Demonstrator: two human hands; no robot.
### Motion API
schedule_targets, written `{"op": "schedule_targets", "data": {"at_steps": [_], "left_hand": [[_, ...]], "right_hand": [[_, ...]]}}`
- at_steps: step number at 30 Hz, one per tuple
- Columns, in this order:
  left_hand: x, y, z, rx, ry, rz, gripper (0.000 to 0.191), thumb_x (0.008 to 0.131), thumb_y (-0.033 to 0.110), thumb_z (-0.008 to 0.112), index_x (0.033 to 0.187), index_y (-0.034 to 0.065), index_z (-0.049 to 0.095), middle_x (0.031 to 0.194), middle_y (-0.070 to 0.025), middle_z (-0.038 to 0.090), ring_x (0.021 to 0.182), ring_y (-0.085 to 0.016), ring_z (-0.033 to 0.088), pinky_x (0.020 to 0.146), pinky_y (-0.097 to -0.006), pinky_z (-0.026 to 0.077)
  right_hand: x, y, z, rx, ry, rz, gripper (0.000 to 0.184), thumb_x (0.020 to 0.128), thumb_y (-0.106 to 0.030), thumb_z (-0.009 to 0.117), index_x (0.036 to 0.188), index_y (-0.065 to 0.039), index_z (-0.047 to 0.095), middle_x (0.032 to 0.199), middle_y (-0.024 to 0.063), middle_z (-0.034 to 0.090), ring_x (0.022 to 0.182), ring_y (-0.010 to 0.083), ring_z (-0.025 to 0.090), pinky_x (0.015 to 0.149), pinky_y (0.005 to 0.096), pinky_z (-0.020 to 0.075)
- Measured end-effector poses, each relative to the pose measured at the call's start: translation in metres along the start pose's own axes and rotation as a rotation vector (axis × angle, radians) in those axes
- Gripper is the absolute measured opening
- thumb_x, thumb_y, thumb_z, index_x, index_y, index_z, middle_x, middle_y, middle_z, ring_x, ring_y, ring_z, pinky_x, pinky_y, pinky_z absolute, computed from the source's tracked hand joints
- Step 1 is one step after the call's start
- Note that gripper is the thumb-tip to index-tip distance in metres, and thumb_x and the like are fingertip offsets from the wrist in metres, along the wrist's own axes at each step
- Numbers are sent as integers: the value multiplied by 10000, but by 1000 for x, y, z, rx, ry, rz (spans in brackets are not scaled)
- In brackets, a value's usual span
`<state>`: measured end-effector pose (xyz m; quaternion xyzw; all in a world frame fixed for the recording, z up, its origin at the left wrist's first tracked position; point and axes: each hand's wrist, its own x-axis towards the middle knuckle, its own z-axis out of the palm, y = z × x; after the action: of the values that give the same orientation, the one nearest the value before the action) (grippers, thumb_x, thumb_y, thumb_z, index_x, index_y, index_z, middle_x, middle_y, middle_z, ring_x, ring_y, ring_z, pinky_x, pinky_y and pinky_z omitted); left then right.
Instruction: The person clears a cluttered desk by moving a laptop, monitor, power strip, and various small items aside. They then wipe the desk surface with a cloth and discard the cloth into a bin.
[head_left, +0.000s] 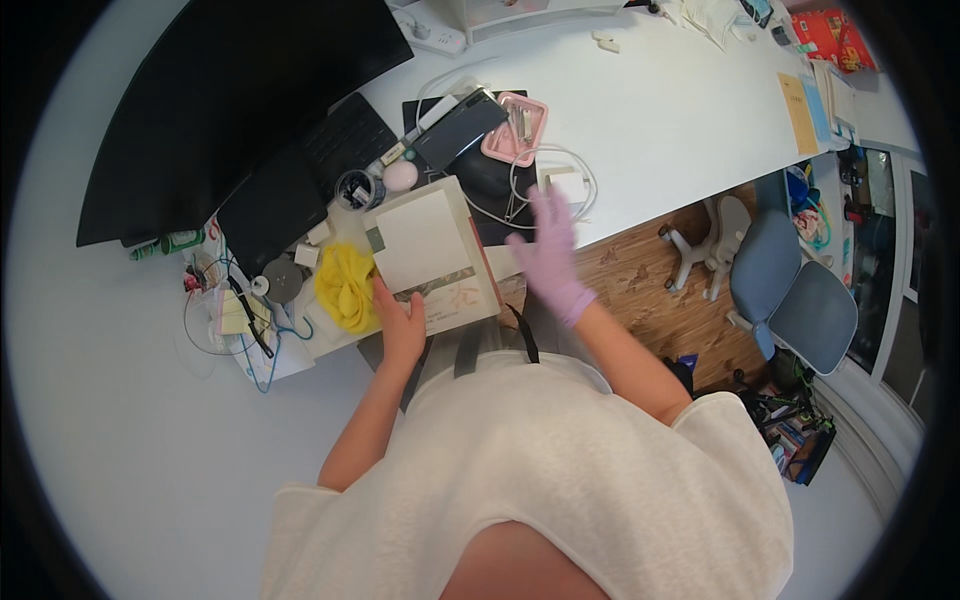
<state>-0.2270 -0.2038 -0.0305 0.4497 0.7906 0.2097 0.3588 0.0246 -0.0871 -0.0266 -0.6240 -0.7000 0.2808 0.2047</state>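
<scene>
A thick pale book or flat box (424, 232) with a printed band lies tilted at the desk's near edge. My bare left hand (401, 322) is on its lower left corner, thumb on top and fingers at the side. Against that side sits a crumpled yellow cloth (346, 289). My right hand (553, 255) wears a thin pink-purple glove and hovers right of the book, fingers spread, holding nothing. Just beyond its fingertips are a white charger (568, 185) and a looped white cable (596, 184).
Behind the book stand a clear jar (358, 191), a smartphone (461, 127), a pink tray (516, 129) and a black mouse (480, 172). A large monitor (240, 97) fills the upper left. Blue hangers (274, 352) lie lower left; a blue-grey chair (772, 277) stands right.
</scene>
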Motion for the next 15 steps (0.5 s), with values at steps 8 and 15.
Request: {"op": "schedule_targets", "data": {"at_steps": [8,15], "left_hand": [[56,115,49,262,73,539,528,828,29,630,1341,70,512,1480,-222,365,1368,-423,338,1106,-500,281],[105,146,90,155,-128,648,222,824,43,669,1045,54,684,1008,-98,662,982,-315,587,859,-438,465]], "right_hand": [[69,87,-48,-389,-233,-177,770,690,-204,821,1384,-150,492,1452,160,420,1384,367,354,1128,521,284],[69,110,-77,-39,110,-1,436,745,-178,773,1165,-131,666,1182,136,610,1175,327,526,1003,442,417]]}}
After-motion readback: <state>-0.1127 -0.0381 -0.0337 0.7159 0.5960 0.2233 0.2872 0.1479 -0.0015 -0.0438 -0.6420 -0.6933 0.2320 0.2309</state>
